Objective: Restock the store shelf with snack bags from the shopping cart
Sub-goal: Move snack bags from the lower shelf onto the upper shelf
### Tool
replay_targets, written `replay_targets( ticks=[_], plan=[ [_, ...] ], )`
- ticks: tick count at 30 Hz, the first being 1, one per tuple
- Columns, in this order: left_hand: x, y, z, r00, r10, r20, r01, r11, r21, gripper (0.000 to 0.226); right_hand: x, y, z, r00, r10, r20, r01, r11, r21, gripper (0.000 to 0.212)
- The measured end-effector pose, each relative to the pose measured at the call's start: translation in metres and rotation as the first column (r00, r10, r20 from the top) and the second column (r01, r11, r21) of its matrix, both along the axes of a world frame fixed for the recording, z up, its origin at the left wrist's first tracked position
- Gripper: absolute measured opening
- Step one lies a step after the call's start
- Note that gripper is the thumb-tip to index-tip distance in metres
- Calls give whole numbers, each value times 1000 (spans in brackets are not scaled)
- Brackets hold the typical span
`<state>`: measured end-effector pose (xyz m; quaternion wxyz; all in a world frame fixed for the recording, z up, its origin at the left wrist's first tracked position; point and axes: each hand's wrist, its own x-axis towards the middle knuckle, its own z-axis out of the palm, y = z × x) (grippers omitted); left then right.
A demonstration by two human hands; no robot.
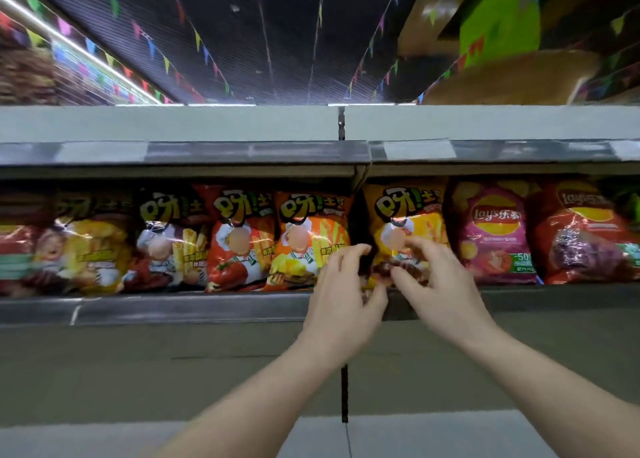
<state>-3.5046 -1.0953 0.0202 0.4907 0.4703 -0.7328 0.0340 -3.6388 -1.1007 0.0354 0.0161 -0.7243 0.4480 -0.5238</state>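
Nearest the camera, two bare forearms reach up and forward from the bottom edge toward the shelf lip [194, 307], a grey rail that runs across the whole view. Left hand [343, 295] and right hand [440, 284] meet just above that rail, close together, both at the lower part of a yellow snack bag [408, 215] that stands upright on the shelf. The left hand's fingers curl in at the bag's lower left edge, thumb low near the rail. The right hand's fingers bend over the bag's front, its thumb pointing toward the left hand. Whether either hand truly pinches the foil or only touches it cannot be told (motion blur smears the fingertips).

Behind the hands, the yellow bag sits in a row of upright bags. Just left of it, past a dark gap, stands an orange bag [308, 236], then a red bag [239, 239], then darker and yellow ones running off to the left, blurred. To its right is a pink Lay's bag [495, 229], and beyond that a red Lay's bag [585, 236].

Over the row hangs the upper shelf [173, 125], grey, with pale price tags along its edge. Farther still, strings of coloured pennants [197, 38] cross a dark ceiling.
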Motion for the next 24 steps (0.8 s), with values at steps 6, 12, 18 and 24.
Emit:
replay_targets(
  ticks=[6,12,18,24],
  plan=[
    [54,43,-7,986,145,-81,-141,988,56,52,66,23,-15,963,262,58,-264,964,39,33],
    [135,91,-20,938,339,-71,-334,939,79,51,147,51,-22,898,434,70,-439,893,95,34],
    [238,148,-21,867,493,-76,-486,869,93,53,251,84,-26,818,571,65,-575,811,108,32],
    [355,204,-31,784,619,-53,-608,782,134,53,377,118,-37,744,660,103,-667,728,156,32]
  ],
)
